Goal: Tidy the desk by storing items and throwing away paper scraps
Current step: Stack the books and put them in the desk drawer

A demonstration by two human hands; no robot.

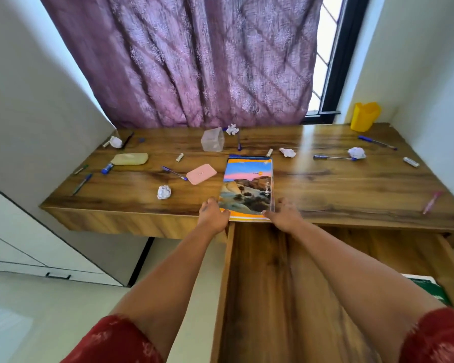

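Barely begun. Left hand (pixel 212 215) and right hand (pixel 284 215) gripping the notebook (pixel 248 186) at the tabletop (pixel 338 184) near edge, above the open drawer (pixel 267 284). Left to clear: paper scraps (pixel 164 192), pens (pixel 334 158), pink case (pixel 201 173), scattered corner to corner.

The one camera sits on my head, looking forward and steeply down over my outstretched arms. It faces the wooden surface (pixel 325 184) square on, with the purple curtain (pixel 194 61) at 12 o'clock and the window (pixel 330 48) at 1 o'clock. The wide lens bends the walls outward at 9 and 3 o'clock. My left grip (pixel 213 215) and right grip (pixel 284 215) lie mid-frame; the open drawer (pixel 260 284) fills 6 o'clock, nearest the lens. No second view exists to overlap with.
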